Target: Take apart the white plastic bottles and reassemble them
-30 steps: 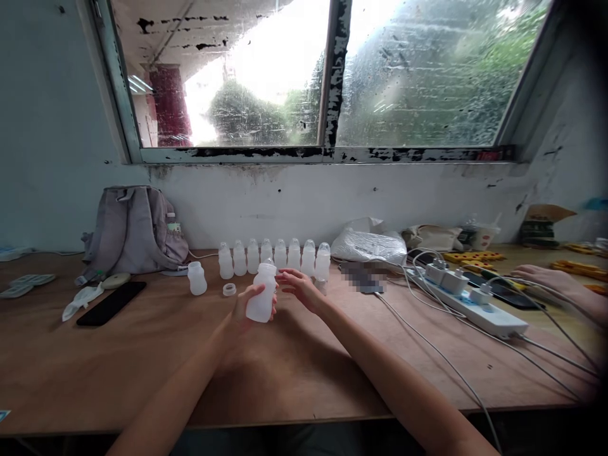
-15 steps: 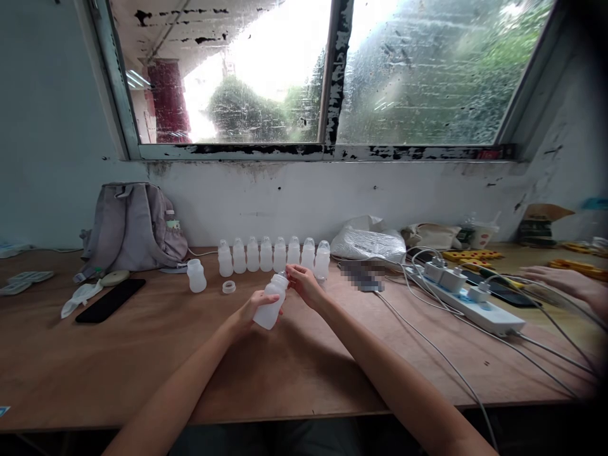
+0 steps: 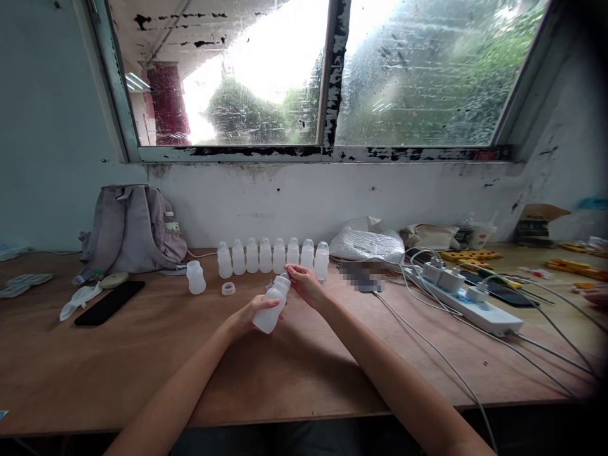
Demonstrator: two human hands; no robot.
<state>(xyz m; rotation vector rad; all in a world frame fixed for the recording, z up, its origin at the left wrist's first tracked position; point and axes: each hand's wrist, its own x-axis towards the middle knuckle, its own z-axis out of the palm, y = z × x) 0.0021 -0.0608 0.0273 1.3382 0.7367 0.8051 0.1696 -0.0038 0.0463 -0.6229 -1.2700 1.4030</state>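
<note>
My left hand (image 3: 247,315) is wrapped round the body of a translucent white bottle (image 3: 272,305), held tilted above the wooden table (image 3: 142,354). The fingers of my right hand (image 3: 304,283) pinch the bottle's cap end (image 3: 284,277). Behind them a row of several capped white bottles (image 3: 273,256) stands near the wall. An uncapped bottle (image 3: 196,277) stands to the left, with a loose white ring (image 3: 228,288) beside it.
A grey backpack (image 3: 130,228) leans on the wall at the left, with a black phone (image 3: 110,303) and a white wrapper (image 3: 76,301) in front. A plastic bag (image 3: 368,244), a power strip (image 3: 468,301) with cables and yellow parts (image 3: 470,256) lie to the right.
My right hand has closed onto the top of the bottle, which now tilts to the right. The other person's hand at the far right has drawn back almost out of view.
</note>
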